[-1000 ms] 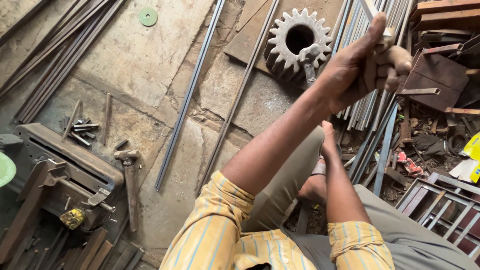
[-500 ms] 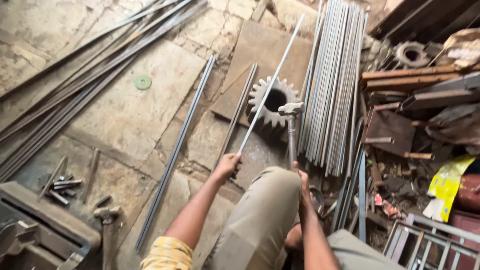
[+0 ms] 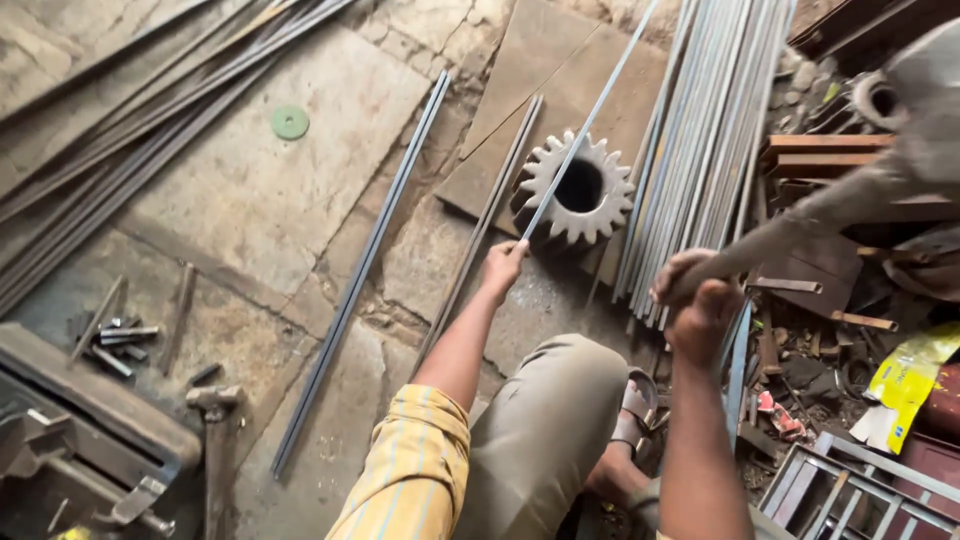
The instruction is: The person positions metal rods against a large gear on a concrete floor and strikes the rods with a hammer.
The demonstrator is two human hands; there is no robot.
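Gripping a thin grey steel rod low down, left hand now rests it across the toothed steel gear on the stone floor; right hand, raised 1 s ago, has dropped, fist shut on a blurred hammer handle.

1 head view; looks steeply down, near, at floor.

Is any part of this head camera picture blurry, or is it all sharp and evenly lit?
In the head view, the large grey toothed metal gear and the thin steel rod held by the left hand look sharp; the grey hammer-like tool gripped by the right hand is smeared with motion blur; light is soft and even, without glare, with dim lower-left corner.
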